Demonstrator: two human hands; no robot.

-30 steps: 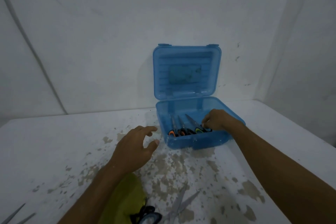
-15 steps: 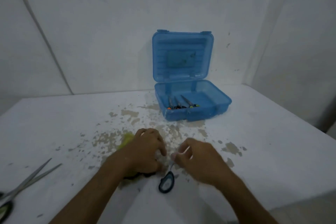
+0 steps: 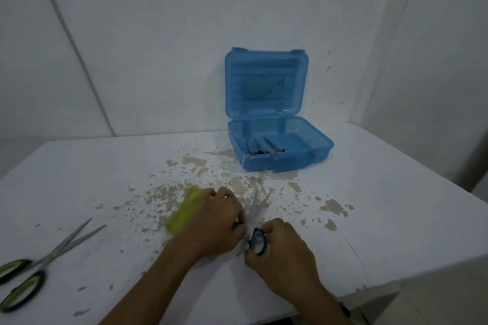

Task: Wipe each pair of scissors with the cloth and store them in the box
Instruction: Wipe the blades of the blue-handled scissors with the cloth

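Observation:
A pair of scissors with dark blue handles (image 3: pixel 258 239) lies on the white table in front of me, blades spread and pointing away. My right hand (image 3: pixel 281 252) grips its right handle loop. My left hand (image 3: pixel 217 221) curls over the other handle and over the yellow-green cloth (image 3: pixel 186 210), which sticks out to its left. The open blue plastic box (image 3: pixel 320 152) stands at the back against the wall, lid up, with three pairs of scissors (image 3: pixel 260 147) lying in its left half. Another pair of scissors with green-black handles (image 3: pixel 34 272) lies at the table's left edge.
The white table (image 3: pixel 369 219) has flaked, stained patches across its middle. Walls close it in at the back and right. Its near right edge drops off close to my right forearm.
My right hand left the box and came back to the near table, where it took the dark-handled scissors. My left hand settled on the cloth and the scissors' other handle. The view pulled back.

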